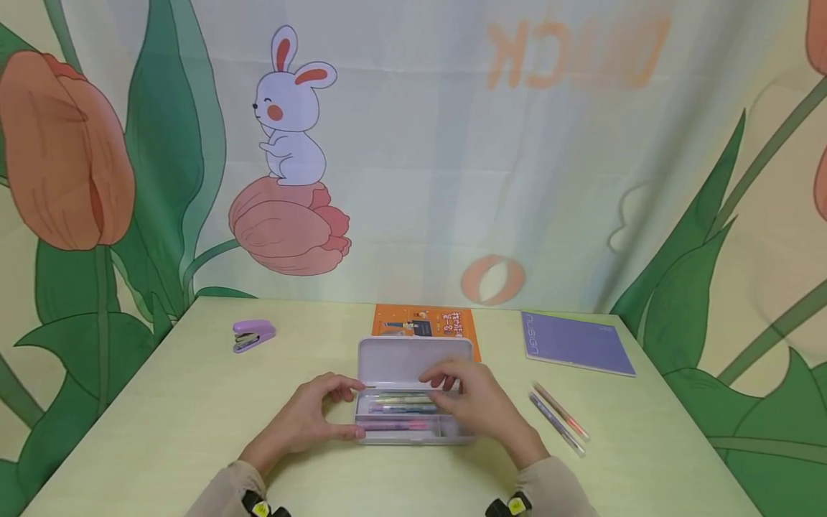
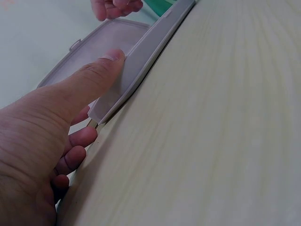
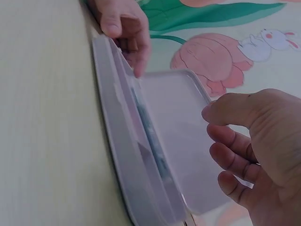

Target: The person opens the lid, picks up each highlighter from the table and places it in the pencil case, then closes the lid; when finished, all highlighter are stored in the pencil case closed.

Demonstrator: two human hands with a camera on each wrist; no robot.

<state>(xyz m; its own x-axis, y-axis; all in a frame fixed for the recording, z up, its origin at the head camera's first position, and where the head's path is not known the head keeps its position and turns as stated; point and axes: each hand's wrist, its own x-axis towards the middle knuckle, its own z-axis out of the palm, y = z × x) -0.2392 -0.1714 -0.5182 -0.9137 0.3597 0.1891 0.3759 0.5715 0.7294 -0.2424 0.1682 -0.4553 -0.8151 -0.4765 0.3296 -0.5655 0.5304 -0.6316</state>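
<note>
A pale grey pencil case (image 1: 413, 440) lies on the table with its lid (image 1: 394, 359) raised at the back. Several pens (image 1: 400, 409) rest in its long compartment, and a pink pen (image 1: 395, 426) is in the front one. My left hand (image 1: 304, 413) holds the case's left end, thumb (image 2: 113, 63) against the front wall and fingers around the back corner. Above the case's right part hovers my right hand (image 1: 478, 401), fingers loosely bent. In the right wrist view nothing sits between its fingers (image 3: 235, 155), and they stand apart from the case.
Two slim pens (image 1: 558, 420) lie on the table to the right of the case. Behind the lid is an orange book (image 1: 426, 316). A purple notebook (image 1: 578, 345) lies back right, a purple stapler (image 1: 254, 336) back left. A printed curtain (image 1: 413, 143) hangs behind the table.
</note>
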